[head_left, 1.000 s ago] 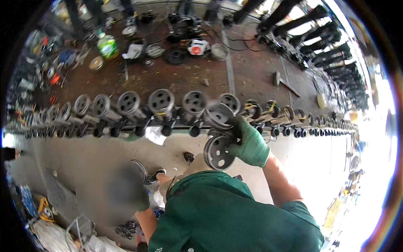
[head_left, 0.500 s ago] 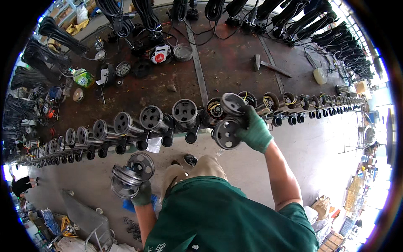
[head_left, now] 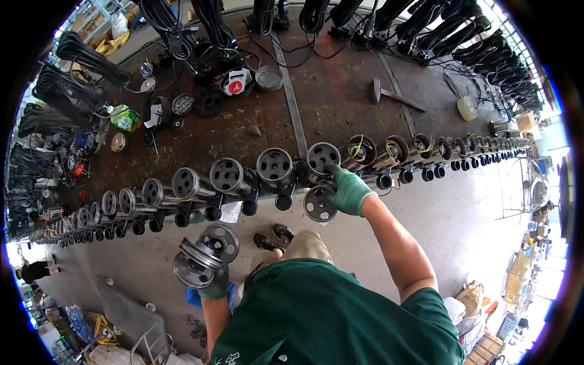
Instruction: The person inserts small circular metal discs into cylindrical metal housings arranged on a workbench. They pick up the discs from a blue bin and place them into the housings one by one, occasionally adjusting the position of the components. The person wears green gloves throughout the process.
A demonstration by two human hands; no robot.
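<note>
A row of metal cylinders runs along the bench edge. On one of them sits a perforated round metal cover (head_left: 323,157), with the fingertips of my green-gloved right hand (head_left: 353,191) at its rim. That same hand grips a second perforated cover (head_left: 317,207), hanging just below the cylinder. Lower left, my gloved left hand (head_left: 214,286) holds a stack of several similar covers (head_left: 198,258), some tilted against each other. Right of my right hand, an uncovered cylinder (head_left: 361,151) shows coloured wires inside. To the left, the nearby cylinders (head_left: 275,168) have covers on.
On the brown bench (head_left: 243,143) lie a hammer (head_left: 395,96), a shallow round dish (head_left: 269,78) and a green bottle (head_left: 125,117). Coiled black cables (head_left: 213,24) line the far side. A grey cart (head_left: 131,310) stands on the floor at lower left.
The cover that my right hand held tilted above a wired cylinder now sits on that cylinder's end. My right hand has moved slightly left and down; the left still holds its stack.
</note>
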